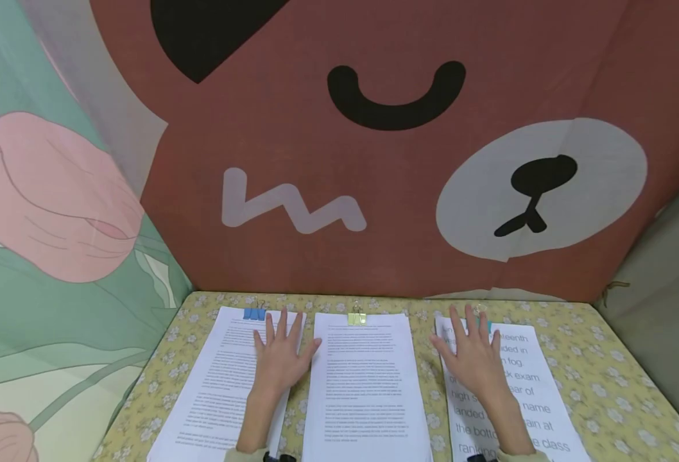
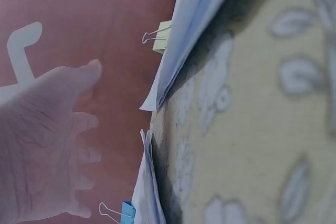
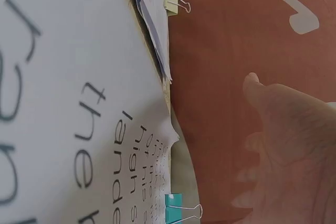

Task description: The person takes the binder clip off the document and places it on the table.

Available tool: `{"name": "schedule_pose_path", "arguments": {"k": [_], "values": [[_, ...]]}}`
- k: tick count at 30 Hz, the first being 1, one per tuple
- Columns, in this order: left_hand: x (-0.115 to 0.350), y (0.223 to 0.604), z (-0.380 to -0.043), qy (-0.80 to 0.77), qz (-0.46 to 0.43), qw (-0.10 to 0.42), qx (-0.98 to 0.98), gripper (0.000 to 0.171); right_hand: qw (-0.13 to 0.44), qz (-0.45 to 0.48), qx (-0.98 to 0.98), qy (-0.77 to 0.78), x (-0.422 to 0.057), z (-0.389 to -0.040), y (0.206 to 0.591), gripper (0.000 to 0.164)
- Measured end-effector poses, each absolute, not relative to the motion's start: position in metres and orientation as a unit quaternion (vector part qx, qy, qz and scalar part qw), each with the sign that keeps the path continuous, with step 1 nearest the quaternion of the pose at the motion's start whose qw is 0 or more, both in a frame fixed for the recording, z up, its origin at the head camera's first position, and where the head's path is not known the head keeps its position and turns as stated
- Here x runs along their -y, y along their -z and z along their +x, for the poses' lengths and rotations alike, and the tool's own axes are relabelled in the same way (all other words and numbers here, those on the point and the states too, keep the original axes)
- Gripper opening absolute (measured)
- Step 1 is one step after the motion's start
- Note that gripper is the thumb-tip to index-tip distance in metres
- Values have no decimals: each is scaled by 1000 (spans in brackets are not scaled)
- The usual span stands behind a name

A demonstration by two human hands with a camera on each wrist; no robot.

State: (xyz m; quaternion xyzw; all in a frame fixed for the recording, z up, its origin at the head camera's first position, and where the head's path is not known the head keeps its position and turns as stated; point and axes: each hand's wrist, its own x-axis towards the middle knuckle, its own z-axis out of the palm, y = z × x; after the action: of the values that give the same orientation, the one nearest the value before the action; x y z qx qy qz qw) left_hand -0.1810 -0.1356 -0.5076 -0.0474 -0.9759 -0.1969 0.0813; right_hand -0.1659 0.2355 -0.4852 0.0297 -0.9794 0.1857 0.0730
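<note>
Evidently spread and empty, the left hand (image 1: 282,359) hovers above the left stack (image 1: 218,378), just left of the forward-pointing middle stack (image 1: 364,378); the right hand (image 1: 477,359), likewise, slightly farther to its right, above the large-print stack (image 1: 469,430).

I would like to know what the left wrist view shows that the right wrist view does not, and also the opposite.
Only the left wrist view shows the left hand, the blue clip and the left paper stack.
Only the right wrist view shows the right hand, the teal clip and the large-print stack.
Both show the yellow clip, part of the middle paper stack and the brown backdrop.
</note>
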Motion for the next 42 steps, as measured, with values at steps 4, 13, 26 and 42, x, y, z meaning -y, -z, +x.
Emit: {"name": "schedule_pose_path", "arguments": {"k": [4,13,26,42], "values": [[133,508,-181,199,-48,76,976,70,61,26,979,-190,-235,-166,486,83],[124,505,-179,244,-50,118,961,49,33,44,972,-229,-231,-165,489,73],[105,501,-177,348,4,39,937,43,-19,69,962,-262,-210,-170,491,47],[105,503,-179,470,53,-53,880,63,-81,36,919,-385,-192,-166,494,53]]}}
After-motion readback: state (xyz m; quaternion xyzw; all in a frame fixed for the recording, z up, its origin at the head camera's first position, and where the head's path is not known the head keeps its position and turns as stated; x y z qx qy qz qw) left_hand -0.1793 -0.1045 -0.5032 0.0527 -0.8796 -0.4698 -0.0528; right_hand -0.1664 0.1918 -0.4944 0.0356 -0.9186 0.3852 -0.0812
